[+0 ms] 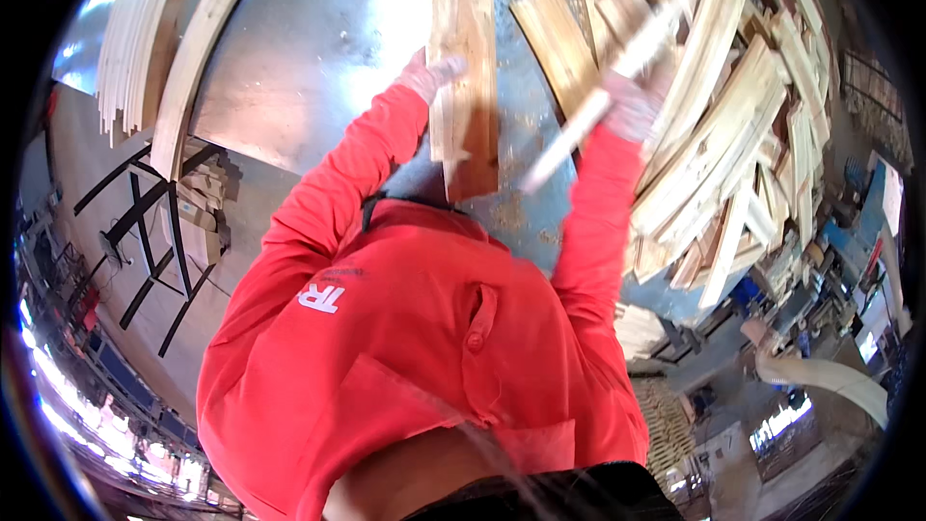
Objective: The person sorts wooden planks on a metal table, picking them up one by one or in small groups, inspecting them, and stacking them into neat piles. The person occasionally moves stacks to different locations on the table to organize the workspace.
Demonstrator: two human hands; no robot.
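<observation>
My left hand (432, 75), in a pale glove, grips the left edge of long wooden boards (475, 87) lying lengthwise on the metal tabletop in front of me. Its thumb rests on the top face, and the fingers go out of sight at the edge. Off to the right, my gloved right hand (637, 108) is closed round a narrow wooden strip (576, 135). This strip slants from lower left to upper right and is smeared by motion. It is held beside a loose pile of wooden strips (719, 150), partly in front of it.
The shiny metal tabletop (280, 77) carries a neat stack of thin strips (135, 48) and a long board (198, 48) at the left. A short wide board (558, 48) lies right of centre. Black metal stand legs (145, 222) rise below left. A pale duct (825, 376) curves at lower right.
</observation>
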